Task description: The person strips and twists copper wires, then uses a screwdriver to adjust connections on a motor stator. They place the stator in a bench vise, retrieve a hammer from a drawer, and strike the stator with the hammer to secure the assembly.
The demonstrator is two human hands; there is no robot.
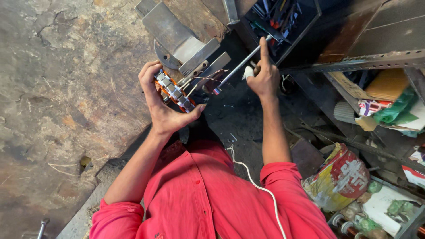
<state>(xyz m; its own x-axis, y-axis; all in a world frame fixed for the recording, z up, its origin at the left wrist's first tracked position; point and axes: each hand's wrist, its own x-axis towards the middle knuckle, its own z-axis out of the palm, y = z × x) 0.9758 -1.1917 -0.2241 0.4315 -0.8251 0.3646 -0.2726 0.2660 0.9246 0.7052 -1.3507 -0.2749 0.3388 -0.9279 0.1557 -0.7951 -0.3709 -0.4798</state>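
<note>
One round stator [174, 92], orange windings, silvery laminations.

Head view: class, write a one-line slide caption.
Left hand grips a round orange-wound metal motor stator; right hand holds a long thin metal rod.

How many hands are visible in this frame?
2. The left hand grips a round motor stator at the workbench edge; the right hand holds a metal rod tool beside it.
</note>
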